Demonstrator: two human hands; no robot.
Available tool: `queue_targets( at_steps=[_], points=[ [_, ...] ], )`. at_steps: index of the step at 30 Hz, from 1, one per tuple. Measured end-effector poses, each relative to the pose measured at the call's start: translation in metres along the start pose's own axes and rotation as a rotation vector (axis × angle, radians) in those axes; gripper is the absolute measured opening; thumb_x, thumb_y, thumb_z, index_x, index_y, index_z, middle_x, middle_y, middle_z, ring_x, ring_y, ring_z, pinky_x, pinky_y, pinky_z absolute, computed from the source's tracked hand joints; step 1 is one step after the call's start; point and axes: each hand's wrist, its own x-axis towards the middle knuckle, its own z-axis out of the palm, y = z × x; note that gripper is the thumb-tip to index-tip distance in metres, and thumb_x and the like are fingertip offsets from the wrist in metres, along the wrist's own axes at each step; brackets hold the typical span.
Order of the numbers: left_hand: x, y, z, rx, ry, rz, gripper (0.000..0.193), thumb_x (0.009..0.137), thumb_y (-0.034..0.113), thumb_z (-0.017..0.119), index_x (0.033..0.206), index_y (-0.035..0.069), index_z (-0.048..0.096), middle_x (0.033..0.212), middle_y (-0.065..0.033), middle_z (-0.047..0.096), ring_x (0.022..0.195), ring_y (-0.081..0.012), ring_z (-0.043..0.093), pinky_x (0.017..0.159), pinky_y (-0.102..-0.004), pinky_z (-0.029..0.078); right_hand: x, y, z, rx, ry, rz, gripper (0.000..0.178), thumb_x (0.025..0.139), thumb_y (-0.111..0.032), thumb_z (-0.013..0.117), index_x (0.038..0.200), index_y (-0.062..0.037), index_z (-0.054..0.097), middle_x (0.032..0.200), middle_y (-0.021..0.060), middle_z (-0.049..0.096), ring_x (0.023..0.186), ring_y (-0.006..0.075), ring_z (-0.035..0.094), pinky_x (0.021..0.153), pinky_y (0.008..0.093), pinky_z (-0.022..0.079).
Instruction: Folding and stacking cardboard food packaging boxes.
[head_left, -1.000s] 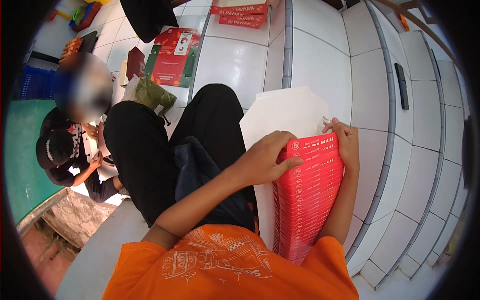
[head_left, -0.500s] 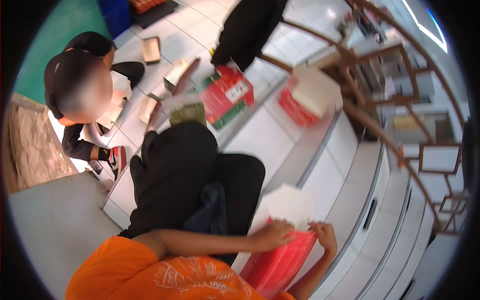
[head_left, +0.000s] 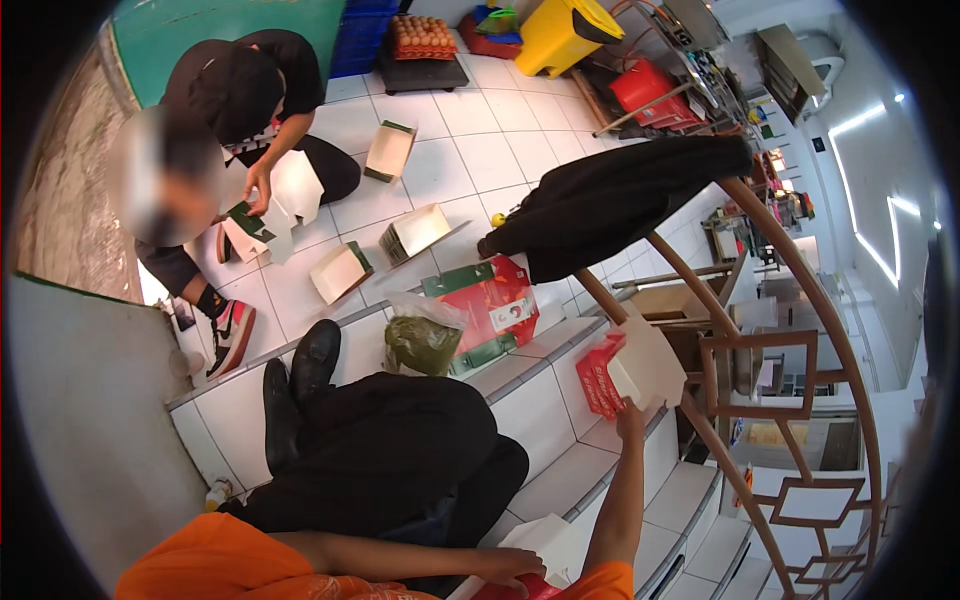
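My left hand (head_left: 512,566) has its fingers closed round the edge of a red carton (head_left: 535,590) with a white inside flap (head_left: 560,545); the lower picture edge cuts off most of this carton. My right arm is stretched up and away to a second red carton (head_left: 600,385), which stands on a step by the railing, its pale lid (head_left: 650,370) folded out. My right hand (head_left: 630,418) is on that lid's near edge, fingertips partly hidden. Flat red and green cardboard (head_left: 490,312) and a clear bag of something green (head_left: 425,343) lie on the step ahead.
A co-worker (head_left: 245,90) sits on the tiles at the far left, handling white and green cardboard (head_left: 290,195). Several open green cartons (head_left: 418,232) stand on the floor. To my right a brown railing (head_left: 690,285) carries a black jacket (head_left: 620,200). Egg trays (head_left: 423,38) and a yellow bin (head_left: 568,35) are farther back.
My right hand has left the red carton by my lap and reached out to the carton by the railing. My left hand stays on the near carton. The view has shifted.
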Motion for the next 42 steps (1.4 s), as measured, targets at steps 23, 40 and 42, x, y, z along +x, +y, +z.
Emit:
queue_targets(
  at_steps=[23, 40, 42],
  points=[
    [-0.037, 0.005, -0.050, 0.110, 0.122, 0.020, 0.042, 0.086, 0.026, 0.078, 0.118, 0.002, 0.063, 0.108, -0.0166, 0.062, 0.106, -0.0320, 0.062, 0.091, -0.0397, 0.050, -0.365, 0.025, -0.056, 0.814, -0.409, -0.145, 0.011, 0.094, -0.008, 0.065, 0.094, 0.0031, 0.069, 0.086, 0.0061, 0.071, 0.082, 0.0140, 0.062, 0.079, 0.0316, 0.051],
    [-0.064, 0.019, -0.068, 0.266, 0.248, -0.013, 0.045, 0.083, 0.026, 0.083, 0.112, 0.002, 0.059, 0.106, -0.0131, 0.062, 0.102, -0.0285, 0.064, 0.090, -0.0363, 0.051, -0.380, 0.025, -0.048, 0.937, -0.348, -0.140, 0.023, 0.103, -0.015, 0.054, 0.112, -0.0003, 0.070, 0.095, 0.0096, 0.072, 0.089, 0.0146, 0.061, 0.087, 0.0326, 0.050],
    [-0.061, 0.020, -0.067, 0.271, 0.259, -0.010, 0.045, 0.083, 0.025, 0.083, 0.112, 0.002, 0.059, 0.106, -0.0132, 0.062, 0.103, -0.0294, 0.064, 0.090, -0.0365, 0.051, -0.378, 0.018, -0.056, 0.821, -0.366, -0.094, 0.022, 0.101, -0.012, 0.055, 0.112, -0.0006, 0.070, 0.096, 0.0109, 0.072, 0.088, 0.0159, 0.062, 0.087, 0.0328, 0.050]
  ],
)
